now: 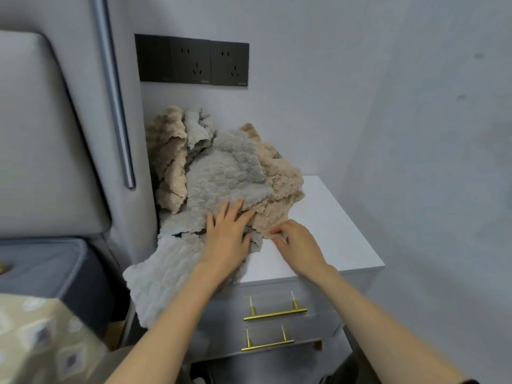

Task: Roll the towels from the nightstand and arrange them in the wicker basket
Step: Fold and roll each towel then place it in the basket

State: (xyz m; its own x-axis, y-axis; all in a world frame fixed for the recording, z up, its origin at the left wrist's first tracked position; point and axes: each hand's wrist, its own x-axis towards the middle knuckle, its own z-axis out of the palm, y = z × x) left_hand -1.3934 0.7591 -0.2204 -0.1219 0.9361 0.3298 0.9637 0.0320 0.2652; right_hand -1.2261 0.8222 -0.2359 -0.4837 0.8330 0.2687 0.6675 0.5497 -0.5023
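Observation:
A heap of fluffy towels lies on the white nightstand (327, 217), piled against the wall. A grey towel (227, 170) lies on top, beige towels (279, 187) show under and beside it, and another grey towel (163, 275) hangs over the front left corner. My left hand (230, 234) rests flat with spread fingers on the front of the pile. My right hand (296, 242) pinches the front edge of a beige towel between curled fingers. No wicker basket is in view.
The nightstand has two drawers with gold handles (274, 314). A padded grey headboard (41, 134) and bed edge stand at the left, with a patterned cover (41, 342) at the lower left. Black wall sockets (194, 60) sit above the pile. Bare tabletop lies to the right.

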